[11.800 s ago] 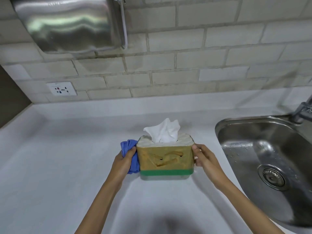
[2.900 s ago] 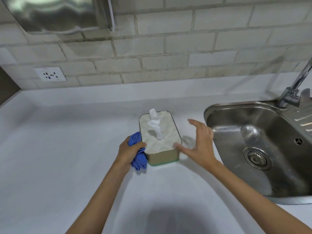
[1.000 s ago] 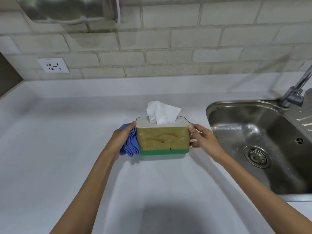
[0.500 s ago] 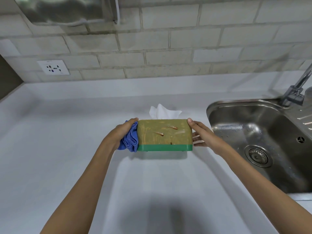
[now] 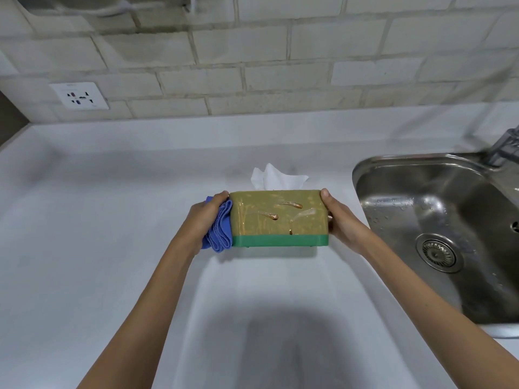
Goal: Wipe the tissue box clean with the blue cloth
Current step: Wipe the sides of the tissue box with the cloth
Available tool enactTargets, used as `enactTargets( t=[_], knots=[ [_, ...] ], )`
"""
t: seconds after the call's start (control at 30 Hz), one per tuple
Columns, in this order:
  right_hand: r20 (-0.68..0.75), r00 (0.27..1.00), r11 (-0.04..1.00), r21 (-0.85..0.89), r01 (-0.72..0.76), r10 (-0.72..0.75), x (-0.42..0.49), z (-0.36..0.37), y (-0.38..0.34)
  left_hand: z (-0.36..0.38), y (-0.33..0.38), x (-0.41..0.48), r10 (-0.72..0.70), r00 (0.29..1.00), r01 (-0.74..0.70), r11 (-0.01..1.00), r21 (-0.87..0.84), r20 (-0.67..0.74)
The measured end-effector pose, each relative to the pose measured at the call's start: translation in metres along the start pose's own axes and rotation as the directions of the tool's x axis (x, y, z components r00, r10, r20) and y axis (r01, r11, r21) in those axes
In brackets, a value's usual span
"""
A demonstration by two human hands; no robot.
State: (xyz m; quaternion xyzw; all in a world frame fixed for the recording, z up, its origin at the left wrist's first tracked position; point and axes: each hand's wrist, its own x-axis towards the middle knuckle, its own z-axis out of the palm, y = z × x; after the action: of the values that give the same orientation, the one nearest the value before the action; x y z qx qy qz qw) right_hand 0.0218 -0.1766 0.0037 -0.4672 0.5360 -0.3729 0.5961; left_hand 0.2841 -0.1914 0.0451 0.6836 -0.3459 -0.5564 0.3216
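The tissue box [image 5: 278,217] is olive with a green base band and is tipped back, its long side facing me with brown smears on it. A white tissue [image 5: 273,179] sticks out behind its top edge. My left hand [image 5: 206,220] presses the folded blue cloth [image 5: 220,230] against the box's left end. My right hand [image 5: 338,220] grips the box's right end. Between the two hands the box is held just over the white counter [image 5: 112,248].
A steel sink [image 5: 438,228] lies directly to the right of the box, with a faucet [image 5: 502,147] at its far corner. A wall socket [image 5: 80,95] sits on the tiled wall at the back left. A steel dispenser hangs at the top left.
Over the last second the box has tilted back, so its top turned away and its smeared long side now faces me. Both hands have stayed on its ends.
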Motion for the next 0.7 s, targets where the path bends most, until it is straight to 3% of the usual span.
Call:
enactTargets(
  t=[0.1, 0.23, 0.37, 0.47, 0.6, 0.63, 0.7],
  knots=[
    [-0.099, 0.990, 0.995, -0.007, 0.104, -0.104, -0.003, 0.004, 0.002, 0.004, -0.005, -0.005, 0.110, 0.993, -0.113, 0.990, -0.081, -0.036],
    [-0.283, 0.891, 0.935, -0.135, 0.329, -0.355, -0.007, 0.003, 0.001, 0.007, -0.005, -0.007, 0.132, 0.990, -0.137, 0.985, -0.107, -0.058],
    [-0.102, 0.916, 0.921, -0.072, 0.382, -0.388, -0.019, -0.002, 0.008, 0.009, -0.006, -0.005, 0.169, 0.984, -0.174, 0.980, -0.099, -0.054],
    [0.084, 0.941, 0.916, -0.215, 0.339, -0.329, -0.023, -0.013, 0.017, 0.011, -0.006, -0.006, 0.177, 0.983, -0.182, 0.977, -0.108, -0.056],
    [0.102, 0.933, 0.866, -0.349, 0.359, -0.345, -0.021, -0.017, 0.016, 0.008, -0.011, -0.010, 0.204, 0.971, -0.221, 0.965, -0.139, -0.124],
    [0.099, 0.928, 0.859, -0.354, 0.370, -0.358, -0.021, -0.016, 0.015, 0.008, -0.014, -0.013, 0.253, 0.943, -0.283, 0.951, -0.121, -0.216],
    [0.100, 0.922, 0.845, -0.373, 0.384, -0.375, -0.022, -0.015, 0.011, 0.011, -0.019, -0.024, 0.476, 0.780, -0.524, 0.852, -0.010, -0.406]
  ],
)
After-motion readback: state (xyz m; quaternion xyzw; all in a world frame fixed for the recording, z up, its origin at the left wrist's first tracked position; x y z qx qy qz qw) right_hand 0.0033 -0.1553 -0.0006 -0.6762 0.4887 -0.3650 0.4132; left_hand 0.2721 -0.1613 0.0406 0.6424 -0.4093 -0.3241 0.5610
